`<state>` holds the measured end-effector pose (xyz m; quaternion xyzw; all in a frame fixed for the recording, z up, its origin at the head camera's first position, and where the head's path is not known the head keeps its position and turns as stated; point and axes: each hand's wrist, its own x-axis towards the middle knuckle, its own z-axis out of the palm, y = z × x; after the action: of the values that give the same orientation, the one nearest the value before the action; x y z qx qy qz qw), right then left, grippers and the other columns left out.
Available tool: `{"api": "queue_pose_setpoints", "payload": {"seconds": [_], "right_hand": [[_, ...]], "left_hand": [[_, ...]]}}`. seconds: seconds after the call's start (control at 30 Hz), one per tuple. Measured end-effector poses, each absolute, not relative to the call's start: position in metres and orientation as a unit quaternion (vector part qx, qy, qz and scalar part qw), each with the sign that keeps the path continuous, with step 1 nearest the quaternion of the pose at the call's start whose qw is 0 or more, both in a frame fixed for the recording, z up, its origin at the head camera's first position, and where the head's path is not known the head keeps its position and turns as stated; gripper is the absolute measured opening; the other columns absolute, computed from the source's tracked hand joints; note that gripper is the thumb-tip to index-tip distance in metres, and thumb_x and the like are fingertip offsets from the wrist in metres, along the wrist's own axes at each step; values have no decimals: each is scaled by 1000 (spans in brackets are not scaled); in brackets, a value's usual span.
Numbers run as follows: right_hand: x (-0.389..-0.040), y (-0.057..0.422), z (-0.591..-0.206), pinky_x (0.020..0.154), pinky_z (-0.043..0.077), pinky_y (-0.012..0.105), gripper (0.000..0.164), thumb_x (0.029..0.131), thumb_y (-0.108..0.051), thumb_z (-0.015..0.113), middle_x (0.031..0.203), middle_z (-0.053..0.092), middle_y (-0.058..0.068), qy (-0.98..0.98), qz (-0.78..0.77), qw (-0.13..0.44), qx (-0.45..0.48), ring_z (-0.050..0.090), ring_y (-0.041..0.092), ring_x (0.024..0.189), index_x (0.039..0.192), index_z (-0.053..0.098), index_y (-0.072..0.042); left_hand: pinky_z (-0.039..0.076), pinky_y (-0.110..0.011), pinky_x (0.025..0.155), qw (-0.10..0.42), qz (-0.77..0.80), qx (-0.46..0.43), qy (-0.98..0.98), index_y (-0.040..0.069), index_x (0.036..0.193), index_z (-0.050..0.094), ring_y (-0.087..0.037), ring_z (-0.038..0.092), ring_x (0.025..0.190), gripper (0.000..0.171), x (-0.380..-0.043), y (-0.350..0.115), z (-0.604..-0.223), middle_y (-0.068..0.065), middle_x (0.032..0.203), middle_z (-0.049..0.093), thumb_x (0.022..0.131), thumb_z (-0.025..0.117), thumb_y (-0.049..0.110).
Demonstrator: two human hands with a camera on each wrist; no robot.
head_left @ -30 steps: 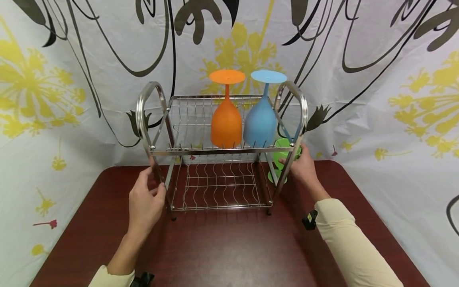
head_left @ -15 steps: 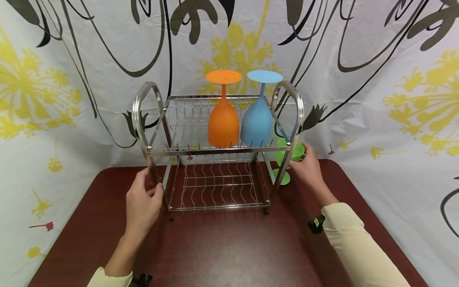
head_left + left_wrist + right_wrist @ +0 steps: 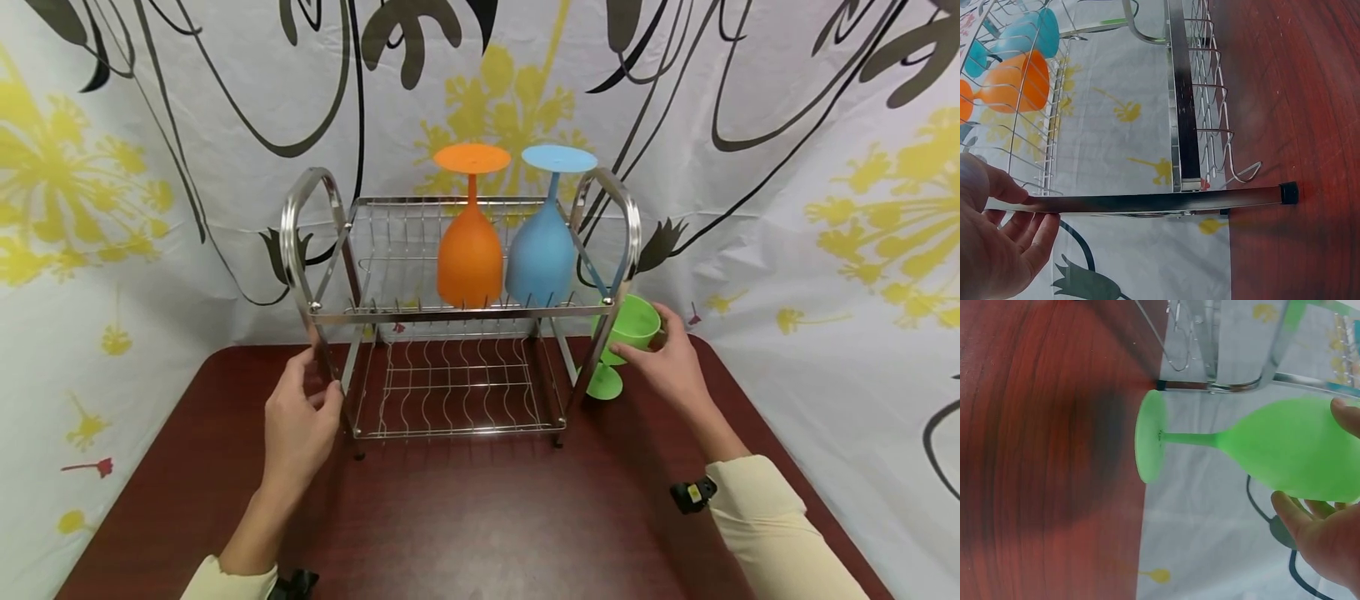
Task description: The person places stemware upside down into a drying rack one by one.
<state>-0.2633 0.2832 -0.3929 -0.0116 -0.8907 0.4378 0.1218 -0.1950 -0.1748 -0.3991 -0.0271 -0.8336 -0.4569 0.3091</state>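
Observation:
A green plastic wine glass [image 3: 632, 323] stands bowl up at the right side of the two-tier metal dish rack [image 3: 450, 317], partly behind its leg in the head view. My right hand [image 3: 672, 364] grips its bowl between thumb and fingers. In the right wrist view the foot of the green wine glass [image 3: 1150, 436] appears held above the tabletop. On the far side, my left hand [image 3: 300, 418] pinches the rack's left side post [image 3: 1129, 203] with thumb and fingers. An orange wine glass [image 3: 470, 258] and a blue wine glass [image 3: 541, 257] stand upside down on the upper tier.
The rack's lower tier, a wavy wire shelf [image 3: 457, 387], sits just above the dark red wooden table [image 3: 465, 517]. Behind the table hangs a white patterned cloth [image 3: 225, 150]. The rack's curved right handle [image 3: 626, 217] rises near the green glass.
My right hand has drawn the green wine glass rightward and slightly nearer, out from behind the rack's right side. My left hand keeps its hold on the rack.

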Motion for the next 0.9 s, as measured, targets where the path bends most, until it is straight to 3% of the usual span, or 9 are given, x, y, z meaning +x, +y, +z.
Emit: {"api": "queue_pose_setpoints", "payload": {"seconds": [0.2, 0.4, 0.77, 0.9], "right_hand": [[-249, 286, -388, 77, 47, 10, 92, 85, -31, 76, 134, 48, 17, -877, 462, 129, 31, 55, 26, 116, 152, 19, -8], [-237, 285, -383, 76, 49, 9, 87, 84, -19, 77, 129, 52, 19, -869, 470, 138, 69, 56, -2, 101, 151, 23, -6], [-210, 294, -381, 81, 51, 11, 86, 83, -2, 75, 132, 49, 15, -840, 515, 127, 112, 58, 7, 107, 151, 24, -10], [-205, 298, -380, 80, 51, 13, 86, 80, 6, 74, 131, 50, 11, -826, 532, 117, 146, 60, 7, 106, 150, 24, -6]], "left_hand": [[44, 2, 69, 320, -452, -28, -832, -3, 129, 54, -31, 66, 93, 43, -197, -174, -401, -19, 114, 62, 86, 61, -5], [44, 1, 69, 327, -450, -27, -831, -4, 128, 54, -31, 66, 94, 43, -195, -174, -402, -19, 112, 62, 85, 62, -5], [43, 2, 69, 333, -452, -24, -827, -4, 126, 56, -28, 64, 94, 41, -196, -173, -402, -18, 111, 62, 85, 62, -5], [43, 2, 69, 329, -454, -21, -828, -4, 127, 56, -28, 64, 96, 41, -196, -173, -401, -18, 113, 62, 86, 61, -5]]}}
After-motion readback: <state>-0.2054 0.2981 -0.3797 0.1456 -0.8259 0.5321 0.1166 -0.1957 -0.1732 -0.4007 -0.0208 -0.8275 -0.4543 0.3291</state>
